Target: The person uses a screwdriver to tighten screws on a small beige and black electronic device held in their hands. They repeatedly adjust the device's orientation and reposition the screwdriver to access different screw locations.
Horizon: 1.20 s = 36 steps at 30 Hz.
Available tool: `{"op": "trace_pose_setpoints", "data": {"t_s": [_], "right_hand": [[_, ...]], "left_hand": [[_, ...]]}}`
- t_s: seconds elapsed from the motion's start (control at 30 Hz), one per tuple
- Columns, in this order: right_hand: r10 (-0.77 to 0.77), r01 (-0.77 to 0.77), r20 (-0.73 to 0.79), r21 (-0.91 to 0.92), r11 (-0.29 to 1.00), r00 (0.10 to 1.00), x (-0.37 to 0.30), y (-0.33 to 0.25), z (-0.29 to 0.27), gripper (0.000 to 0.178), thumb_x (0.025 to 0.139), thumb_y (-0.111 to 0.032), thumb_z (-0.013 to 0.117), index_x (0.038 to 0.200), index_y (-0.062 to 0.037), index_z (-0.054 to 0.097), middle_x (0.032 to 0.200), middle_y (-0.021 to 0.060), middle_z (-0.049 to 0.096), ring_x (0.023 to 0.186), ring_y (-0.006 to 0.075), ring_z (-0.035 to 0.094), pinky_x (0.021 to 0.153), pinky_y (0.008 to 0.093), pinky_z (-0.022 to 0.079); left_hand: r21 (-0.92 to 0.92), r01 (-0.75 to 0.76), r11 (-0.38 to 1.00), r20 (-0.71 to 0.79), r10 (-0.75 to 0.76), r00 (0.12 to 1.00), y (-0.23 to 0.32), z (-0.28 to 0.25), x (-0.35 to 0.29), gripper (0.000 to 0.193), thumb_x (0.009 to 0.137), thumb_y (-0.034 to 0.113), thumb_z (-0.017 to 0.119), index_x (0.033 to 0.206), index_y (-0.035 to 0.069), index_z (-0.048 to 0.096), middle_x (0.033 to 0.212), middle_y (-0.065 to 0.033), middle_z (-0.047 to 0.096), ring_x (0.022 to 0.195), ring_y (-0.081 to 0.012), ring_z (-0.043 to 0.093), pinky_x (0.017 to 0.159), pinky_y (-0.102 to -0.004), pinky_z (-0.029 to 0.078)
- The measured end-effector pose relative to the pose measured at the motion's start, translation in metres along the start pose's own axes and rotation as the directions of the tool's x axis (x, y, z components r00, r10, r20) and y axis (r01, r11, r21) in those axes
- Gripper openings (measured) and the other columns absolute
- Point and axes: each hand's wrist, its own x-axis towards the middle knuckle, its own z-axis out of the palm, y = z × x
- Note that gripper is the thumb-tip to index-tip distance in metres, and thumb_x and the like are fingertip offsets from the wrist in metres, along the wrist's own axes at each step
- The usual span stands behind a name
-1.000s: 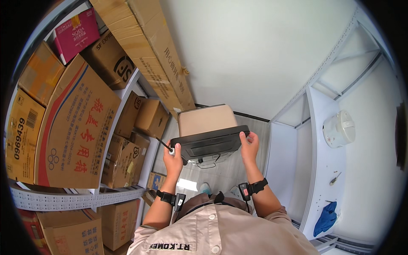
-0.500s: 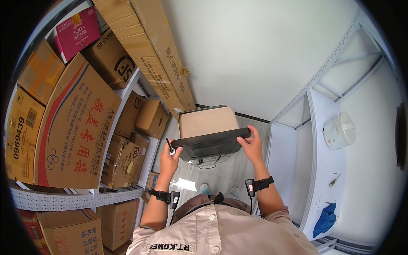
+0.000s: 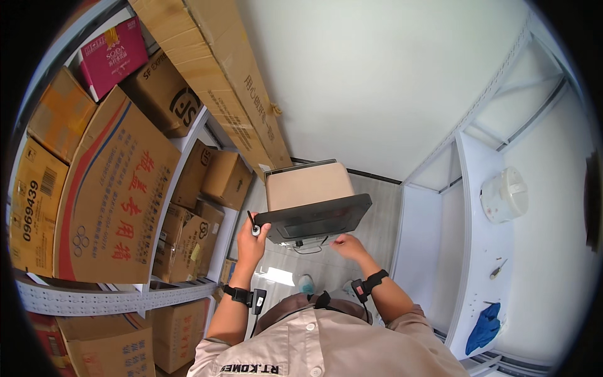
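My left hand (image 3: 250, 244) grips the left edge of a black rectangular panel (image 3: 320, 217), thumb on the near face and fingers behind. A slim tool with a dark shaft and a round pale end (image 3: 255, 230) sits in the same hand; its kind is unclear. Behind the panel stands a block with a plain beige top (image 3: 309, 186). My right hand (image 3: 347, 247) is below the panel's lower edge, fingers curled together beside a thin wire loop (image 3: 309, 250). Whether it holds the wire is hidden.
Shelves of cardboard boxes (image 3: 113, 195) line the left. A tall carton (image 3: 232, 81) leans against the white wall. On the right shelf (image 3: 471, 251) are a white lidded bucket (image 3: 504, 195), a screwdriver (image 3: 498, 269), scattered small parts and a blue cloth (image 3: 483, 328).
My right hand has let go of the panel's right edge and moved down and left, below the panel. My left hand keeps its grip, and the panel's right side sits slightly lower.
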Motion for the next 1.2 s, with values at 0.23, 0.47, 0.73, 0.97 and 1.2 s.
{"op": "trace_pose_setpoints", "data": {"t_s": [0.23,0.47,0.73,0.97,1.2], "right_hand": [[-0.078,0.068,-0.051,-0.169,0.983,0.996,0.021,-0.018,0.025,0.052,0.079,-0.055,0.063,0.107,-0.0108,0.069,0.112,0.0134,0.066,0.108,0.0296,0.059,0.095,0.0388,0.045],[0.03,-0.033,-0.04,-0.084,0.996,0.999,0.023,-0.036,0.018,0.044,0.082,-0.054,0.06,0.096,-0.0152,0.074,0.1,0.0089,0.07,0.107,0.0341,0.058,0.097,0.0396,0.043],[0.033,-0.056,-0.15,-0.146,0.988,0.988,0.025,-0.031,0.029,0.035,0.083,-0.047,0.062,0.093,-0.0154,0.074,0.099,0.0092,0.07,0.103,0.032,0.06,0.093,0.0406,0.046],[0.094,-0.097,-0.029,-0.131,0.987,0.995,0.04,-0.011,0.04,0.037,0.079,-0.043,0.067,0.099,-0.012,0.071,0.1,0.0097,0.07,0.1,0.0293,0.064,0.086,0.0378,0.051],[0.028,-0.026,0.068,-0.035,0.999,0.997,0.034,0.003,0.036,0.032,0.078,-0.036,0.063,0.092,-0.0087,0.072,0.095,0.0137,0.07,0.095,0.0306,0.065,0.084,0.0385,0.051]], "left_hand": [[0.031,0.009,0.999,0.008,-0.009,1.0,0.002,-0.002,-0.003,0.036,0.083,0.018,0.072,0.111,0.0,0.058,0.093,-0.0182,0.066,0.089,-0.032,0.066,0.079,-0.0363,0.05],[0.034,0.025,0.999,0.02,-0.026,0.999,-0.003,-0.004,-0.01,0.036,0.083,0.017,0.072,0.112,0.001,0.058,0.095,-0.0183,0.066,0.091,-0.0323,0.066,0.081,-0.0364,0.05],[0.052,0.037,0.998,0.034,-0.039,0.999,0.003,-0.003,-0.006,0.04,0.085,0.018,0.07,0.118,0.0,0.056,0.102,-0.021,0.066,0.098,-0.0337,0.065,0.084,-0.0369,0.049],[0.094,-0.015,0.995,0.028,0.012,1.0,0.015,-0.006,-0.006,0.054,0.087,0.021,0.068,0.13,-0.006,0.048,0.115,-0.0267,0.062,0.109,-0.0366,0.061,0.092,-0.0373,0.047],[0.079,0.045,0.996,-0.008,-0.044,0.999,0.016,-0.016,-0.012,0.053,0.087,0.021,0.067,0.13,-0.005,0.049,0.111,-0.0261,0.063,0.103,-0.0338,0.063,0.088,-0.0368,0.047]]}}
